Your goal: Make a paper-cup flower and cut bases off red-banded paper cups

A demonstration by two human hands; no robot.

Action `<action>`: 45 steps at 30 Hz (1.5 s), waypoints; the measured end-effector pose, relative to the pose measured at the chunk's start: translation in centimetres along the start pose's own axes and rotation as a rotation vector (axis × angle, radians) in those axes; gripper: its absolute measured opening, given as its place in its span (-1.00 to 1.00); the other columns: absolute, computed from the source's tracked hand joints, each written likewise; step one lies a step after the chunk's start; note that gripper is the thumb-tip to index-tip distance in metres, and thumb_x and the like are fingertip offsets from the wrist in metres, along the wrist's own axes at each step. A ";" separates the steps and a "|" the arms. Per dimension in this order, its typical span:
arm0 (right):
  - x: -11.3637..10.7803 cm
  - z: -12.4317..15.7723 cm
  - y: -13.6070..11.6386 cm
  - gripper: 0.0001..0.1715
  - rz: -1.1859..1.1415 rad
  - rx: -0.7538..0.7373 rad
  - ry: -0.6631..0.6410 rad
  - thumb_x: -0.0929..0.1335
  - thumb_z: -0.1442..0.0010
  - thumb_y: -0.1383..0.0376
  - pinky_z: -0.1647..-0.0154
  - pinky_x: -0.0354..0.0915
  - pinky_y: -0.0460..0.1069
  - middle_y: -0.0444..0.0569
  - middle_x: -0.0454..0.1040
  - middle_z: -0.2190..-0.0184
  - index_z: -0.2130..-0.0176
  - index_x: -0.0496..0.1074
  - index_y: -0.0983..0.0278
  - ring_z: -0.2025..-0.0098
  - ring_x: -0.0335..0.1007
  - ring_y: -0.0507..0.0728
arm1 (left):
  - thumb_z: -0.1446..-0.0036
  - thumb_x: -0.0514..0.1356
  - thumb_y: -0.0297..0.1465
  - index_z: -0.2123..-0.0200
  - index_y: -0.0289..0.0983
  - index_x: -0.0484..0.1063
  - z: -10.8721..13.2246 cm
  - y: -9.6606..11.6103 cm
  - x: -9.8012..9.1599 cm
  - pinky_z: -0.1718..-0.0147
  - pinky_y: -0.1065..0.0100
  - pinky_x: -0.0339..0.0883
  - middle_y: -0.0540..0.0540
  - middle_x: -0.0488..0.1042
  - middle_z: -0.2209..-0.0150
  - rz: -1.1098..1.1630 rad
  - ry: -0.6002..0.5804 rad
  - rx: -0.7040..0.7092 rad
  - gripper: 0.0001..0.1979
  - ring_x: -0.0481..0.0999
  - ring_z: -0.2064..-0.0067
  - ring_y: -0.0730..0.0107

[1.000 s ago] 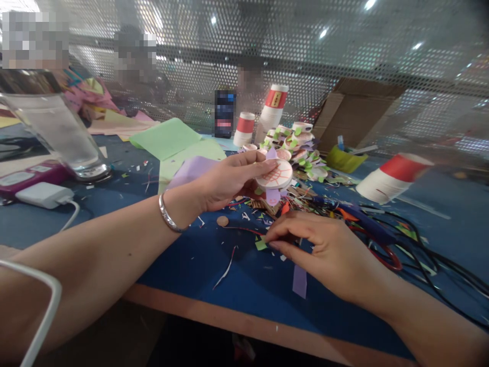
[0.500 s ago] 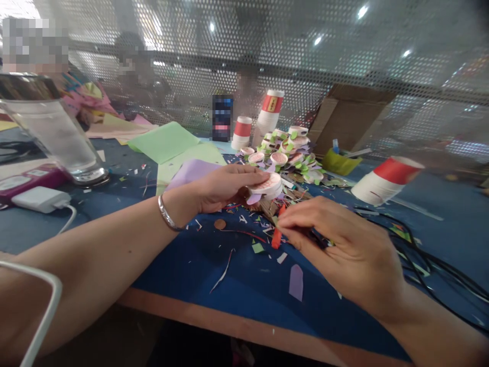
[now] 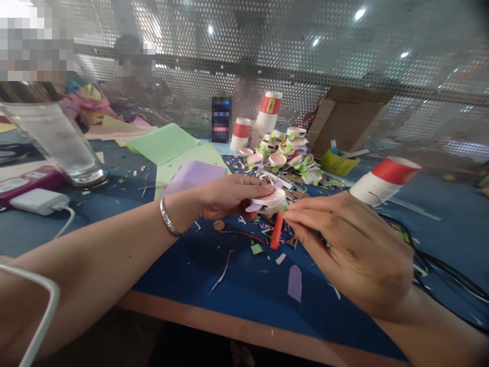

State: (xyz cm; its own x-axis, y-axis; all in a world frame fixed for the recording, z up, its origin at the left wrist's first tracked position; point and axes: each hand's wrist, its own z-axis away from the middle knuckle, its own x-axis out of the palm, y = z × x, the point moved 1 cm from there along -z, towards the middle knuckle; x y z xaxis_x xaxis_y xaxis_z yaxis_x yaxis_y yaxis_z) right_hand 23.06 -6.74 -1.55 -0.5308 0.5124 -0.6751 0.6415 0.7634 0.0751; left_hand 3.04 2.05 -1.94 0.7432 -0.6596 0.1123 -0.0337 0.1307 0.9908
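Note:
My left hand (image 3: 233, 196) is closed on a cut-off paper cup base (image 3: 269, 204), a round white disc with a pinkish patterned top. A purple paper tab (image 3: 252, 208) sticks out from its near side. Thumb on top, fingers underneath. My right hand (image 3: 344, 244) is closed in a pinch at the disc's right edge. Between its fingertips shows a small pale green paper piece (image 3: 283, 209), partly hidden. Just below the fingertips lies an orange stick (image 3: 277, 232), like a pen or tube. A purple paper cutout (image 3: 294, 283) and a green scrap (image 3: 256, 248) lie nearer me.
Behind my hands is a heap of similar cup bases (image 3: 284, 150) with green and purple tabs. Stacked paper cups (image 3: 267, 120), a tipped cup stack (image 3: 384, 181), green sheets (image 3: 164, 145), a glass bottle (image 3: 57, 137), a power strip (image 3: 32, 183) and black cables (image 3: 431, 265) surround them.
My right hand has come up to the disc's right edge with the green paper piece. The disc has shifted slightly down and right. The orange stick is now less covered.

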 end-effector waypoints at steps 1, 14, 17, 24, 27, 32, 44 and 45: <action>0.0 0.0 0.0 -0.62 0.003 -0.013 -0.008 0.41 -0.25 0.55 0.05 0.47 0.18 0.08 0.62 0.13 0.00 0.47 0.18 0.12 0.58 0.24 | -0.26 0.26 -0.32 0.49 -0.28 0.53 0.0 0.0 0.0 0.51 0.51 0.33 -0.02 0.39 0.48 -0.002 0.000 0.002 -0.72 0.33 0.53 0.54; 0.2 0.1 0.3 -0.60 0.050 -0.069 -0.056 0.41 -0.22 0.58 0.00 0.44 0.21 0.15 0.59 0.13 -0.02 0.47 0.28 0.11 0.53 0.25 | -0.21 0.33 -0.33 0.50 -0.31 0.54 -0.1 -0.1 0.3 0.56 0.52 0.25 -0.02 0.42 0.51 0.043 -0.010 -0.033 -0.74 0.34 0.56 0.57; 0.1 0.1 0.2 -0.62 0.025 -0.040 -0.056 0.43 -0.21 0.55 0.00 0.44 0.19 0.14 0.58 0.11 0.00 0.47 0.27 0.10 0.52 0.24 | -0.24 0.30 -0.36 0.50 -0.31 0.55 0.0 0.0 0.4 0.56 0.52 0.27 -0.02 0.43 0.50 0.049 0.004 -0.041 -0.74 0.34 0.56 0.57; 0.0 -0.3 0.1 -0.79 -0.056 0.107 0.067 0.43 -0.28 0.47 0.07 0.42 0.09 0.03 0.57 0.20 0.12 0.48 0.21 0.14 0.53 0.15 | -0.31 0.22 -0.40 0.53 -0.30 0.53 0.3 0.5 0.9 0.60 0.55 0.24 -0.03 0.43 0.52 0.021 0.048 -0.070 -0.67 0.32 0.58 0.57; 0.2 -0.6 0.2 -0.80 -0.059 0.132 0.071 0.42 -0.30 0.47 0.08 0.42 0.09 0.00 0.56 0.23 0.14 0.46 0.18 0.15 0.52 0.15 | -0.30 0.23 -0.40 0.50 -0.30 0.54 0.3 0.5 1.0 0.57 0.53 0.28 -0.03 0.46 0.48 0.010 0.057 -0.066 -0.72 0.33 0.57 0.57; 0.6 -0.6 0.4 -0.81 -0.101 0.156 0.050 0.43 -0.29 0.47 0.13 0.43 0.07 0.02 0.54 0.23 0.15 0.44 0.20 0.15 0.49 0.16 | -0.31 0.20 -0.38 0.44 -0.29 0.51 0.1 0.0 0.6 0.59 0.53 0.15 -0.01 0.44 0.46 -0.053 0.036 -0.024 -0.75 0.36 0.54 0.57; 1.1 -0.5 0.6 -0.81 -0.088 0.205 0.065 0.45 -0.26 0.42 0.29 0.39 -0.01 -0.01 0.50 0.22 0.10 0.47 0.31 0.34 0.40 0.05 | -0.37 0.17 -0.38 0.45 -0.30 0.35 0.7 1.1 1.4 0.58 0.53 0.00 0.11 0.28 0.55 -0.239 0.085 0.016 -0.71 0.18 0.56 0.66; 1.1 -0.5 0.6 -0.80 -0.095 0.209 0.063 0.45 -0.26 0.42 0.29 0.39 -0.01 0.00 0.50 0.22 0.10 0.47 0.31 0.34 0.40 0.05 | -0.37 0.17 -0.39 0.46 -0.30 0.34 0.7 1.2 1.5 0.58 0.53 -0.01 0.11 0.27 0.56 -0.247 0.096 0.015 -0.70 0.18 0.57 0.65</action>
State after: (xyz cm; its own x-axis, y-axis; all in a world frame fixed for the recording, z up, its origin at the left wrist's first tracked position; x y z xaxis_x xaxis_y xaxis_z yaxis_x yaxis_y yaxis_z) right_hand 22.56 -5.50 -1.88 -0.6234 0.4706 -0.6244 0.6845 0.7145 -0.1448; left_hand 3.61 0.72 -0.54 0.7901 -0.5967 -0.1403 0.1475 -0.0371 0.9884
